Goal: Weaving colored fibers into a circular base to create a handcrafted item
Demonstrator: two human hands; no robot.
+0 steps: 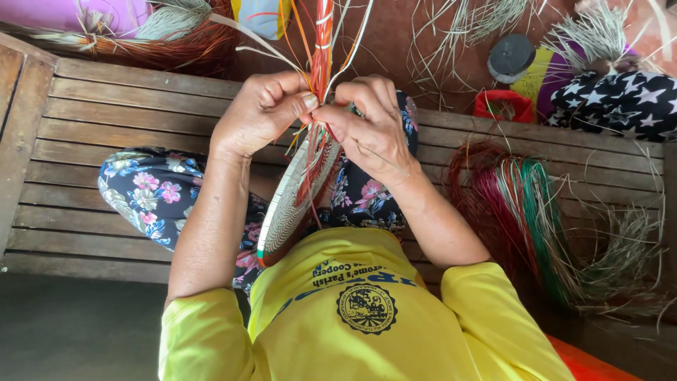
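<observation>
A flat woven disc point(290, 204) of pale straw with red, orange and green strands stands on edge in my lap. Loose red, orange and pale strands point(323, 39) rise from its top rim. My left hand point(262, 111) pinches the strands at the rim from the left. From the right, my right hand point(372, 125) grips the same spot, fingertips meeting the left thumb. I sit cross-legged in floral trousers point(151, 194) and a yellow shirt point(352, 310) on a wooden slatted bench point(106, 106).
A bundle of red, green and pale dyed straw point(522, 212) lies on the bench at my right. More straw bundles point(176, 32), a red container point(503, 106), a dark lid point(511, 56) and a star-patterned cloth point(620, 99) sit beyond the bench.
</observation>
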